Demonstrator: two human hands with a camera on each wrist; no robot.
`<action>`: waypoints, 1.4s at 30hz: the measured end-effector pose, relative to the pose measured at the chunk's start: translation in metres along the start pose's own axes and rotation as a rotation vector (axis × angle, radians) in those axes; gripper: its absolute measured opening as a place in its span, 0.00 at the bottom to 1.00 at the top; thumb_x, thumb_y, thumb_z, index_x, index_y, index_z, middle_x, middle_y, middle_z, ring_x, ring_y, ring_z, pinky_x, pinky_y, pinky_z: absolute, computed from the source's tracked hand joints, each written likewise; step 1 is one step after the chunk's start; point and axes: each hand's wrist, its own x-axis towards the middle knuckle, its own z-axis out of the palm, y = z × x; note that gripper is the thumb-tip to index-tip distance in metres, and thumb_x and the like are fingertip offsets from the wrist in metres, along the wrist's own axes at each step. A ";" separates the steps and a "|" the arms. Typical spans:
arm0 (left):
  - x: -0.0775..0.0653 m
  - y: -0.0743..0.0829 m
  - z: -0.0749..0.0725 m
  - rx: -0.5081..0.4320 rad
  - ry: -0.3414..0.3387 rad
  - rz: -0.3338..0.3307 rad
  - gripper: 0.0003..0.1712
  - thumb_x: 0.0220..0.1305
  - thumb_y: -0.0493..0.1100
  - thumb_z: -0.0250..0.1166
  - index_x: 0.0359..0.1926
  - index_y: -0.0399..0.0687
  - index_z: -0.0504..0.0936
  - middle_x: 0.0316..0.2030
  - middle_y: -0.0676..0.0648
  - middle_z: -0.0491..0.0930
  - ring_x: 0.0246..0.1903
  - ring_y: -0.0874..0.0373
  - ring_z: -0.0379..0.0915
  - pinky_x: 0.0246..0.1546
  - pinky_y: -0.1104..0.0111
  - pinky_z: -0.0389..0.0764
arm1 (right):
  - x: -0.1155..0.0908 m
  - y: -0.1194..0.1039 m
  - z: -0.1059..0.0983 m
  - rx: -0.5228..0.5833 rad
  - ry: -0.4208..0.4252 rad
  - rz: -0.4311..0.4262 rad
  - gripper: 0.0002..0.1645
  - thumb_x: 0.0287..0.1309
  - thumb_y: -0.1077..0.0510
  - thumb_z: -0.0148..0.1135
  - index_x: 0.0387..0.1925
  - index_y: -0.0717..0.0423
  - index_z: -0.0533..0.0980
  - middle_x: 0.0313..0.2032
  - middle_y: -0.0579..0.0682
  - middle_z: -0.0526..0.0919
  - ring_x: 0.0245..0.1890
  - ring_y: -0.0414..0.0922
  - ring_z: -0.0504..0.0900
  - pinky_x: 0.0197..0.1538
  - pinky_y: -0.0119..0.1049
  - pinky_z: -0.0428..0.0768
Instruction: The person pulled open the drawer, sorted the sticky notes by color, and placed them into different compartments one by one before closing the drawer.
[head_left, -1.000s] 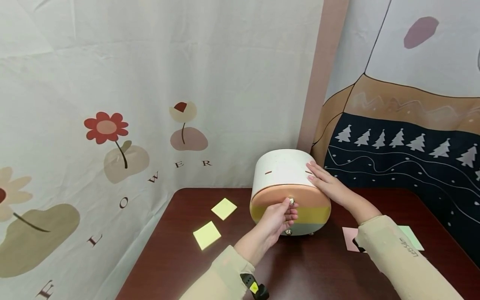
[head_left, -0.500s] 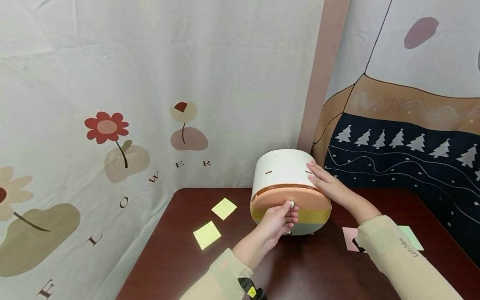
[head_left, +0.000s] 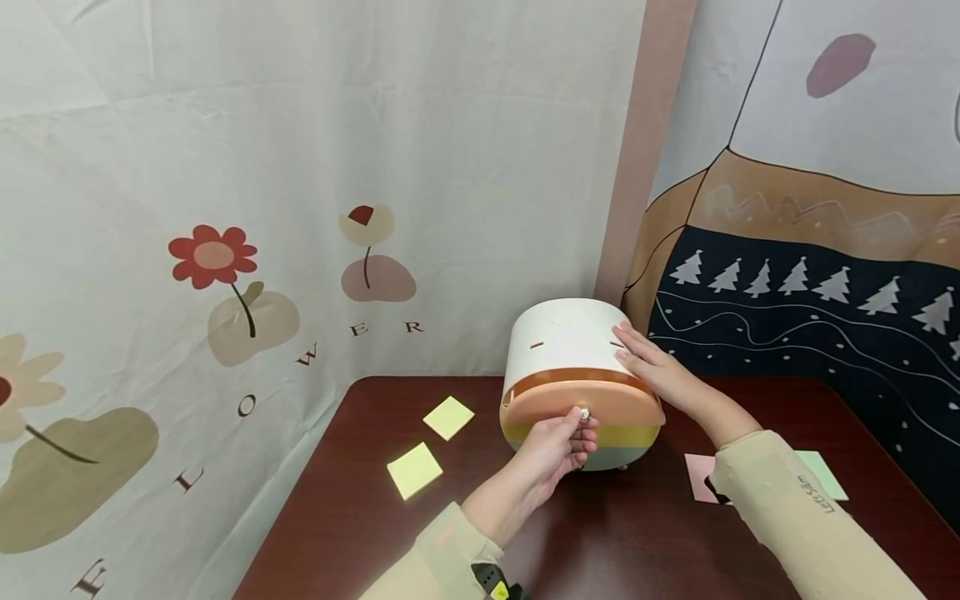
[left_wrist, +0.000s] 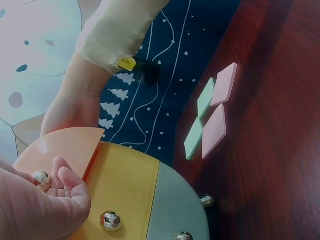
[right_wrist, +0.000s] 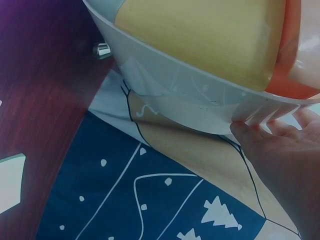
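A white oval drawer cabinet (head_left: 566, 329) stands on the dark red table, with a peach top drawer (head_left: 547, 400), a yellow middle drawer (left_wrist: 125, 185) and a grey-green bottom drawer (left_wrist: 176, 200). The peach drawer is pulled partly out, and a gap shows above its front. My left hand (head_left: 551, 454) pinches its silver knob (head_left: 585, 412) between thumb and fingers. My right hand (head_left: 660, 367) rests on the cabinet's upper right side with fingers extended. In the right wrist view, those fingertips lie against the white shell near its front rim. The drawer's inside is mostly hidden.
Two yellow sticky-note pads (head_left: 415, 472) lie left of the cabinet. On the right are pink pads (left_wrist: 215, 131) and green pads (left_wrist: 194, 137), partly behind my right sleeve in the head view. Printed curtains (head_left: 480, 167) hang behind the table.
The peach drawer was flush one second ago and has slid out toward me, its knob moving with my left hand. My right hand has stayed on the cabinet.
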 end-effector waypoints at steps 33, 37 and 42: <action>-0.021 -0.007 -0.002 0.008 -0.035 -0.007 0.20 0.69 0.51 0.54 0.40 0.37 0.81 0.26 0.53 0.76 0.27 0.65 0.71 0.31 0.76 0.71 | 0.000 0.003 0.002 -0.003 0.005 0.008 0.38 0.70 0.40 0.41 0.74 0.50 0.47 0.75 0.53 0.36 0.74 0.59 0.35 0.64 0.71 0.40; -0.024 -0.007 -0.002 0.016 -0.037 -0.010 0.21 0.69 0.52 0.54 0.41 0.37 0.81 0.26 0.53 0.75 0.27 0.64 0.72 0.31 0.76 0.71 | 0.000 0.005 0.002 -0.001 0.004 0.012 0.39 0.70 0.39 0.40 0.74 0.50 0.47 0.75 0.52 0.36 0.74 0.59 0.35 0.64 0.71 0.40; -0.028 -0.007 -0.001 0.024 -0.036 -0.006 0.21 0.69 0.52 0.54 0.41 0.36 0.81 0.26 0.53 0.75 0.27 0.64 0.72 0.31 0.76 0.71 | -0.001 0.004 0.002 0.005 0.000 0.004 0.39 0.70 0.40 0.41 0.74 0.51 0.47 0.75 0.53 0.36 0.74 0.60 0.35 0.64 0.72 0.39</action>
